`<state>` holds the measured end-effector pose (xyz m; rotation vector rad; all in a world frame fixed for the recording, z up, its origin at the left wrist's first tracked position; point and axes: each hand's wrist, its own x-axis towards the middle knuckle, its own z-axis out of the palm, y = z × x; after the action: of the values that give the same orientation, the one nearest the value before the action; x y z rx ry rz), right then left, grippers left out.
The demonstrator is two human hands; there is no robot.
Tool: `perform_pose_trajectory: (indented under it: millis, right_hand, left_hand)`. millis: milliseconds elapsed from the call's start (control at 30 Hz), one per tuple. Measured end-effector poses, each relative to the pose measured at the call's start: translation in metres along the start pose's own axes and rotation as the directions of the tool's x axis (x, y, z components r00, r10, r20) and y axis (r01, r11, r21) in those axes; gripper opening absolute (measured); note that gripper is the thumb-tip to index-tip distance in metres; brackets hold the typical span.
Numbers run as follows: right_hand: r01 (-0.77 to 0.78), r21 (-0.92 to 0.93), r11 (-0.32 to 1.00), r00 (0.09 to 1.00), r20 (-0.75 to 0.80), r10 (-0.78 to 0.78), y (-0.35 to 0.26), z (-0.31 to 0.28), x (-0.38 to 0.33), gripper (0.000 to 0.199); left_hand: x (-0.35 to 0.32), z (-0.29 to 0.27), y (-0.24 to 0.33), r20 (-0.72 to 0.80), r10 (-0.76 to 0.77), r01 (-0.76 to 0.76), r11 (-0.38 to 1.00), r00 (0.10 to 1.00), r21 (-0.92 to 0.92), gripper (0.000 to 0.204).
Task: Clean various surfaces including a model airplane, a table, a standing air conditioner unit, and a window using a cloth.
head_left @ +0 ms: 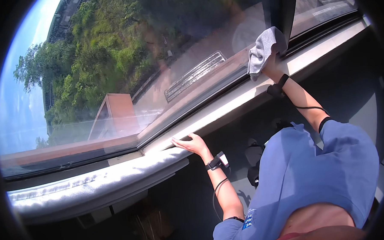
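Observation:
A grey cloth [264, 50] is bunched over the fingers of my right hand [273, 67], which presses it against the window near the dark upright frame [283, 13]. The cloth hides most of those fingers. Lower and to the left, my left hand [193, 145] rests on the pale window sill [230, 102], close to the end of a white padded cushion [96, 180]. Its fingers are stretched out, and it holds nothing. Dark bands with devices and thin cables are strapped round both wrists.
The large window pane [188, 43] runs along the far side and bends at a corner on the left. Through it show trees [95, 60], a slatted metal grille [194, 77] and a brownish ledge. Below the sill lies a dark, shaded floor with objects partly hidden.

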<state>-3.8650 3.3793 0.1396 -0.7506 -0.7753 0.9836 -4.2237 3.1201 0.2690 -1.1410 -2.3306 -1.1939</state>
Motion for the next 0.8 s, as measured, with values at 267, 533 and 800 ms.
perform_pose_trajectory:
  millis: [267,533,800]
  right_hand:
    - [-0.085,-0.344,0.935,0.972,0.179,0.154,0.061,0.091,-0.079,0.075]
    - [0.402,-0.872,0.279,0.893,0.44,0.092,0.067,0.279,-0.204,0.079]
    - [0.456,-0.886,0.083,0.845,0.46,0.272,0.006,0.379,-0.248,0.039]
  left_hand:
    - [0.056,-0.017,-0.107,-0.065,-0.113,0.114,0.993,0.991,0.016,0.069]
    - [0.162,-0.118,-0.257,-0.176,-0.052,0.031,0.992,0.983,-0.119,0.063]
    - [0.243,-0.152,-0.359,0.009,-0.149,0.145,0.946,0.989,-0.289,0.067]
